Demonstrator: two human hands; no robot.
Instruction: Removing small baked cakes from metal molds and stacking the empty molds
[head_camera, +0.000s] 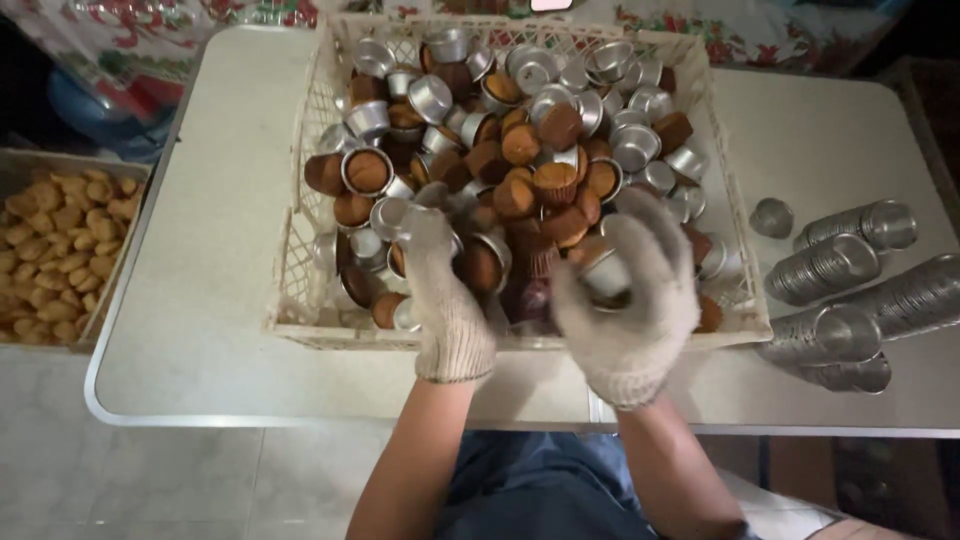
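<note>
L hand (447, 300): knit glove, lower centre of frame, reaching into crate. Fingers stretched fwd, mostly open, tips on/among the cups near a metal cup (390, 215). Can't tell if it actually grips anything.
R hand (632, 300): knit glove, lower centre-right, fingers curled round a small metal mould (606, 275), partly closed on it. Can't tell if there's a cake inside.
Crate (300, 240): cream plastic lattice, centre/upper centre of frame, sits on table. Both hands over its near edge.
Contents: brown cupcakes (545, 180) mixed w/ empty silver moulds (632, 145), jumbled, some cakes still in cups, some loose, tipped all ways.
Table (200, 260): pale, rounded corners, fills mid frame.
Stacked moulds (845, 300): nested silver stacks lying on sides, right of frame, just beside crate. One single cup (771, 216) apart, above the stacks.
Tray (60, 250): left edge of frame, off the table, holds small golden baked pieces.
Floor: light tiles, lower left.
Person: dark clothing, bottom centre, bare forearms.
</note>
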